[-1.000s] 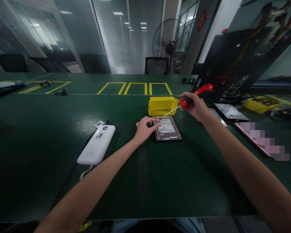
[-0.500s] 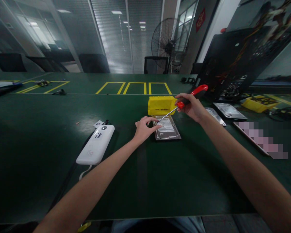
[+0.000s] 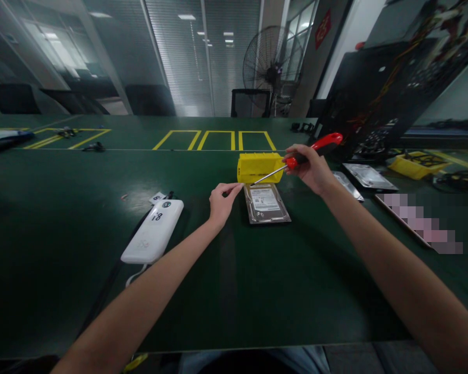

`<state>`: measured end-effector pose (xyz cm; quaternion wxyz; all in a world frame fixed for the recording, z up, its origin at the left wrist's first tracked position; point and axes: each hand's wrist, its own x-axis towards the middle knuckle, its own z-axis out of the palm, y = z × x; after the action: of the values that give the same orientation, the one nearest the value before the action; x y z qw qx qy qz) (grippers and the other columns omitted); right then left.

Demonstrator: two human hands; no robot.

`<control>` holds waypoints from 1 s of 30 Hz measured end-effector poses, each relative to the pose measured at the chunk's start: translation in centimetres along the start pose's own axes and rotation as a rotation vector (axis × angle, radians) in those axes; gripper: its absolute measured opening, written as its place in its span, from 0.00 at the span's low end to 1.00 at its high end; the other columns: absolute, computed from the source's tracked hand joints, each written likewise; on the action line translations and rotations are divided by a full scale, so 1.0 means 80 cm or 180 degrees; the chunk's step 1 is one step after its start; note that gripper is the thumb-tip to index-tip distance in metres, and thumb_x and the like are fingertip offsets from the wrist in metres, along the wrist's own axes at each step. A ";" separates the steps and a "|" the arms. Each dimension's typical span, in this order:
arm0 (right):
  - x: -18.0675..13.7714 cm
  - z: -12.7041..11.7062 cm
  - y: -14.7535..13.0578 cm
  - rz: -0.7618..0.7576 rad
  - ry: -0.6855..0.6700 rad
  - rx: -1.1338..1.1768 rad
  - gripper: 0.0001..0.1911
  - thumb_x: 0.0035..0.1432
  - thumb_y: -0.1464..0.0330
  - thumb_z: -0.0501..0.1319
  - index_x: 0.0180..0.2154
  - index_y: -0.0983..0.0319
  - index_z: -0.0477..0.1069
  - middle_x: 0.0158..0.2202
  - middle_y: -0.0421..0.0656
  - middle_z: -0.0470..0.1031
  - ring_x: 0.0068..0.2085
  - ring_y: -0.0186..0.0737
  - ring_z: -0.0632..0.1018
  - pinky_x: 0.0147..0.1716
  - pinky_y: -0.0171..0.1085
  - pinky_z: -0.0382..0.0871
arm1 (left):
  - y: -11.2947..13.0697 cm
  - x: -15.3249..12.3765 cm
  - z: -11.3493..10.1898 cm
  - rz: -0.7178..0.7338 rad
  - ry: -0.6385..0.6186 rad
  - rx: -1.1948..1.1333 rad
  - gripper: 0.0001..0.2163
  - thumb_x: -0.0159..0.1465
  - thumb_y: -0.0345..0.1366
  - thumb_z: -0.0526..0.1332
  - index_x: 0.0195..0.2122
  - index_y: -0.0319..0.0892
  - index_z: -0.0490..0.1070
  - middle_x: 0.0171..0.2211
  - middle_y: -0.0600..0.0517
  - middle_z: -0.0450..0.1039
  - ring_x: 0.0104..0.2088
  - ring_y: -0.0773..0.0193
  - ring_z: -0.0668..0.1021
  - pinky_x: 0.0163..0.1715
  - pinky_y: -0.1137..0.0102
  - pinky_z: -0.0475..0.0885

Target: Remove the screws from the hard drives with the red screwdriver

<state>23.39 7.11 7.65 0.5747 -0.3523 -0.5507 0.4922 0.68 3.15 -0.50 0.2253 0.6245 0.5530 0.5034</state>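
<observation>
A silver hard drive [image 3: 265, 205] with a white label lies flat on the green table. My right hand [image 3: 308, 165] is closed round a screwdriver [image 3: 327, 144] with a red and black handle. Its thin shaft slants down to the left, the tip close to the drive's far left corner. At that same corner my left hand [image 3: 221, 201] has thumb and forefinger pinched together; anything between them is too small to make out. Just behind the drive stands a yellow plastic bin [image 3: 259, 167], its inside facing me.
A white power bank [image 3: 153, 232] with a cable lies to the left. On the right are more hard drives [image 3: 368, 176], a pinkish flat item [image 3: 409, 221] partly blurred out, another yellow bin [image 3: 419, 165] and a large black computer case [image 3: 359, 104]. A fan [image 3: 272, 72] stands beyond the table.
My left hand has drawn back leftward off the drive's label to its far corner, the fingers now pinched. The screwdriver's tip has shifted up and slightly left, toward the drive's far edge.
</observation>
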 end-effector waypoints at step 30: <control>-0.011 0.020 -0.005 -0.0146 -0.0341 0.0011 0.10 0.52 0.62 0.63 0.31 0.62 0.71 0.29 0.41 0.73 0.27 0.30 0.74 0.24 0.30 0.72 | 0.011 -0.005 -0.008 0.0169 -0.0644 -0.0470 0.10 0.58 0.38 0.64 0.40 0.42 0.74 0.42 0.50 0.78 0.41 0.60 0.80 0.43 0.67 0.73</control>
<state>21.95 5.93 8.05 0.5562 -0.3117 -0.5878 0.4980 0.57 2.38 0.35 0.3118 0.6683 0.4722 0.4829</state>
